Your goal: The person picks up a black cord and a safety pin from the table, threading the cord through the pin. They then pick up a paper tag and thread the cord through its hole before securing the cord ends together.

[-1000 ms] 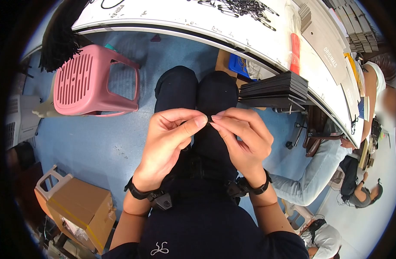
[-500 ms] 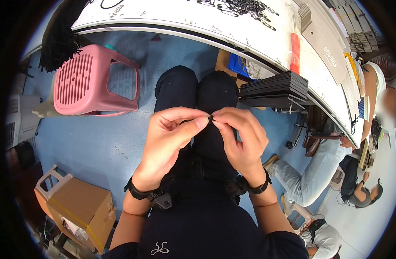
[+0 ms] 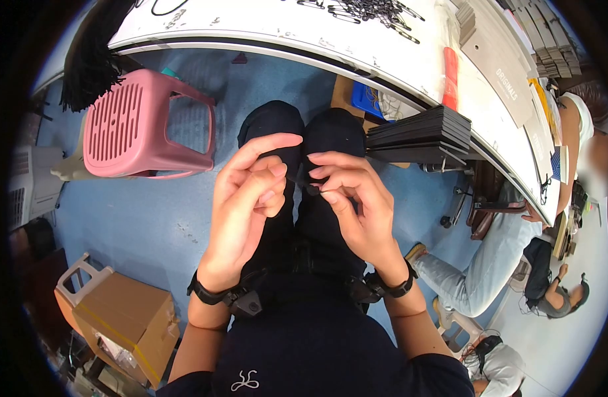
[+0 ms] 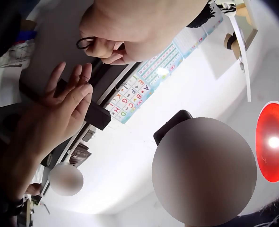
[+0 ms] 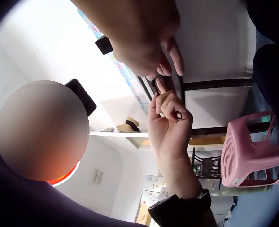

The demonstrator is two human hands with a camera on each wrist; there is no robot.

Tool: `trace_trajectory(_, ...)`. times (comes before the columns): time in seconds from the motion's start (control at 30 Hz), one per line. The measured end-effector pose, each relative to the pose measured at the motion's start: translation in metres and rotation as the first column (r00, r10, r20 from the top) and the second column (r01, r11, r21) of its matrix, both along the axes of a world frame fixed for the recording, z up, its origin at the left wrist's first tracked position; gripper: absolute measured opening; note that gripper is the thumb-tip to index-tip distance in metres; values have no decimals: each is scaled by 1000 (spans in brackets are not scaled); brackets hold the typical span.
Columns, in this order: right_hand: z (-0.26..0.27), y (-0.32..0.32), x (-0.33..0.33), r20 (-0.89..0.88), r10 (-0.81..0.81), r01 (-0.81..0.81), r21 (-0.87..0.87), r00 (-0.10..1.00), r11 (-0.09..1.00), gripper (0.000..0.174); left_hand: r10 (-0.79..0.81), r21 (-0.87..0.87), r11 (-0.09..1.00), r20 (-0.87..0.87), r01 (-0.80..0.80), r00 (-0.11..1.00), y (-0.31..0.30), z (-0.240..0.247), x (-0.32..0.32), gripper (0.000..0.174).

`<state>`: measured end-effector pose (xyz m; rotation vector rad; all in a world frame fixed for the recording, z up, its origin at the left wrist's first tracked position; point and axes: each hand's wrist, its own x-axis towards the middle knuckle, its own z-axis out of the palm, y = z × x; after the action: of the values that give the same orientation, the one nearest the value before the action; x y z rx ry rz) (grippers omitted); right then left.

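Observation:
My left hand (image 3: 241, 205) is raised over my lap, index finger stretched out and the other fingers curled. A small black loop (image 4: 85, 43) sticks out from its curled fingers in the left wrist view; the same loop (image 5: 178, 115) shows in the right wrist view. Facing it with a small gap between, my right hand (image 3: 360, 208) brings thumb and index finger together on a thin black cord (image 3: 315, 190). In the left wrist view a fine dark strand crosses the right fingers (image 4: 84, 79). I cannot tell whether loop and cord are one piece.
Black safety pins (image 3: 367, 14) lie heaped on the white table (image 3: 277, 40) ahead, with grey cards (image 3: 496, 73) to the right. Black boards (image 3: 420, 137) jut out below its edge. A pink stool (image 3: 128, 126) and cardboard box (image 3: 124, 317) stand left; another person's leg (image 3: 482, 264) is right.
My fingertips, which met around a small black thing, have come apart. The left hand has drawn back leftward with its index finger lifted. The right fingers have spread somewhat and shifted slightly left.

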<state>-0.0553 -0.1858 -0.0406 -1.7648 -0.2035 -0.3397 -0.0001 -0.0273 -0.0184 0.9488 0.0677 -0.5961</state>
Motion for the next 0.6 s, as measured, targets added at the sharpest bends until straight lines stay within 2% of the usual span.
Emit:
trace_trajectory(0.13, -3, 3, -1, -27, 82, -78, 125, 996, 989, 9, -22, -33, 999, -33, 21, 999, 1, -2, 2, 34)
trace_trajectory(0.2, -1, 5, -2, -76, 142, -116, 279, 987, 953, 5, -30, -42, 999, -47, 28, 998, 0, -2, 2, 36)
trace_trajectory(0.27, -4, 4, 0, -65, 159, -134, 284, 985, 949, 4, 61, -13, 998, -97, -63, 993, -4, 0, 1, 41)
trace_trajectory(0.53, -4, 6, 1, -65, 223, -192, 316, 973, 929, 3, 53, -34, 998, -177, -60, 983, -7, -8, -1, 47)
trace_trajectory(0.6, -4, 4, -1, -75, 231, -202, 274, 970, 940, 3, 54, -39, 997, -179, -62, 982, -6, -10, -1, 47)
